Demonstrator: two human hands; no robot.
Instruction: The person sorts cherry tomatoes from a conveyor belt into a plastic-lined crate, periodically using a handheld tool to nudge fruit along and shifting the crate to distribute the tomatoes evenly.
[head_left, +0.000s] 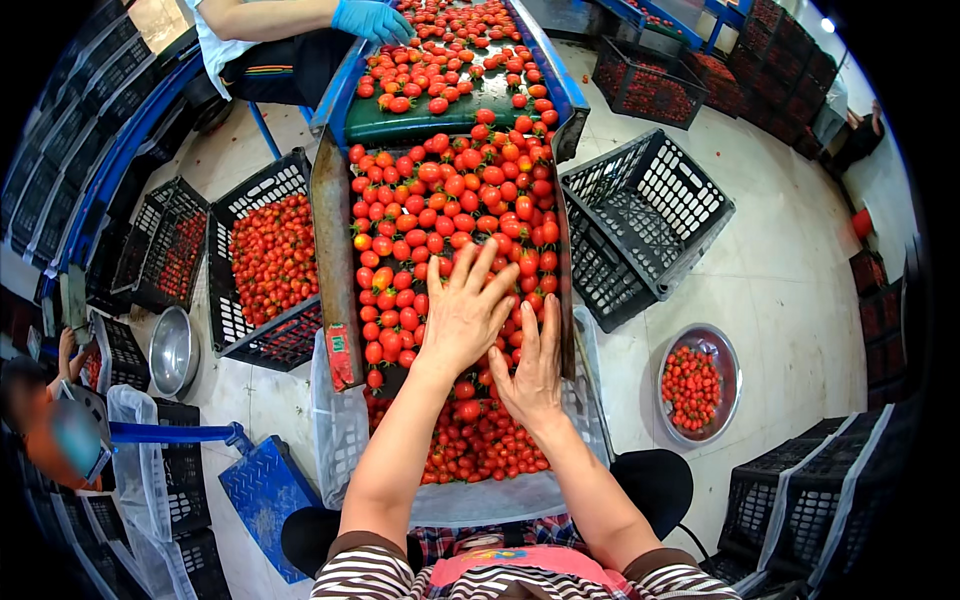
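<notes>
Small red oval tomatoes (450, 187), some with green stems, cover the metal chute (331, 217) at the end of a green conveyor belt (450, 118). My left hand (469, 307) lies palm down over them at the chute's lower middle, fingers spread. To its right and slightly lower, my right hand (531, 367) rests by the chute's right wall, touching tomatoes, thumb apart from the fingers. Neither hand visibly grips a tomato. Below the chute's lower edge, a crate with a pale plastic liner (480, 506) holds many more tomatoes, partly hidden by my forearms.
Black crates stand left (266, 337) with tomatoes and right (652, 210) without. A metal bowl of tomatoes (731, 382) is at right, another metal bowl (174, 351) at left, near a blue platform scale (266, 487). A co-worker's blue-gloved hand (371, 21) is over the belt; another person is far left.
</notes>
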